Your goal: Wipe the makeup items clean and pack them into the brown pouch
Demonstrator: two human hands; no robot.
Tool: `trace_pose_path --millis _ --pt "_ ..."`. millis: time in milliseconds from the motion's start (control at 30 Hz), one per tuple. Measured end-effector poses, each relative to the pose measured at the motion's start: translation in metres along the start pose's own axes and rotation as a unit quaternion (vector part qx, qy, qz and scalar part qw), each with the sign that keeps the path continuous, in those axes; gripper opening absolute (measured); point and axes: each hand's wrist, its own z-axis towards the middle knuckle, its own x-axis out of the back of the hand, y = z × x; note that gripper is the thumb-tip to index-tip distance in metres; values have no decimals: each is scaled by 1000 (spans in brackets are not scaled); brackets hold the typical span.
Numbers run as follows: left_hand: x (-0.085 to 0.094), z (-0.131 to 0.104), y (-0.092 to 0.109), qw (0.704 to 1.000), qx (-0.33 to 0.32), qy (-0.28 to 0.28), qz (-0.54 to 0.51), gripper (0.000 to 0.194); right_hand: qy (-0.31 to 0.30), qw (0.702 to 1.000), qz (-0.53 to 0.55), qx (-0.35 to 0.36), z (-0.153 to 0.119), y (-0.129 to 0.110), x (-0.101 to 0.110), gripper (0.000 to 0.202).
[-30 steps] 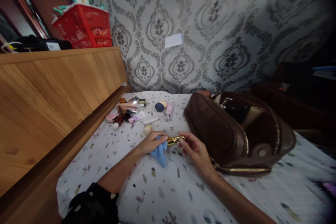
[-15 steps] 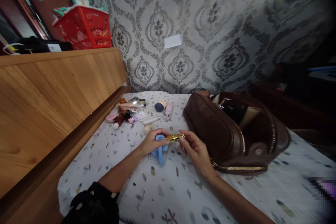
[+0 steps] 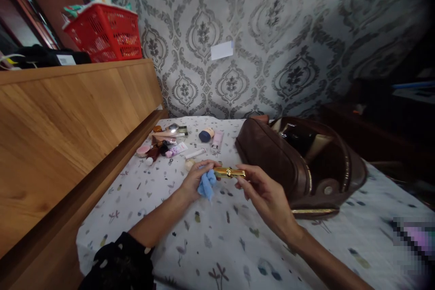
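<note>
A shiny gold tube point(image 3: 229, 172), which looks like a lipstick, lies level between my two hands above the patterned sheet. My left hand point(image 3: 194, 181) is closed around its left end together with a crumpled blue cloth point(image 3: 206, 184), whose loose part hangs below the fingers. The thumb and fingertips of my right hand point(image 3: 265, 190) pinch the tube's right end. Just beyond my left hand sits a small cream round item point(image 3: 189, 164), partly hidden. A white slim tube point(image 3: 195, 153) and a pink tube point(image 3: 217, 141) lie farther back.
At the right stands an open brown bag point(image 3: 268, 158) with gold zips. Several cosmetics, including a floral tube point(image 3: 176, 150) and a pink compact point(image 3: 143, 151), lie back left. A wooden headboard point(image 3: 78, 113) bounds the left side, with a red basket point(image 3: 105, 31) on top.
The gold tube has turned level, and more of it shows between the hands. My right hand has shifted a little rightward; the blue cloth is bunched higher. The view has shifted slightly.
</note>
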Motion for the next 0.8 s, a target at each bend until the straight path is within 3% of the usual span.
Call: trace_pose_path --millis 200,433,600,800 --pt "-26 6 6 999 8 -28 -17 48 -17 991 -98 93 8 -30 34 23" --pt "-76 6 15 996 -6 -85 -6 45 30 992 -119 39 19 -72 80 31" --pt "-109 10 18 993 -32 -109 20 44 53 995 -82 22 28 -85 108 33" --pt "-127 11 13 973 -129 -118 154 35 61 997 -47 -6 33 -88 133 40"
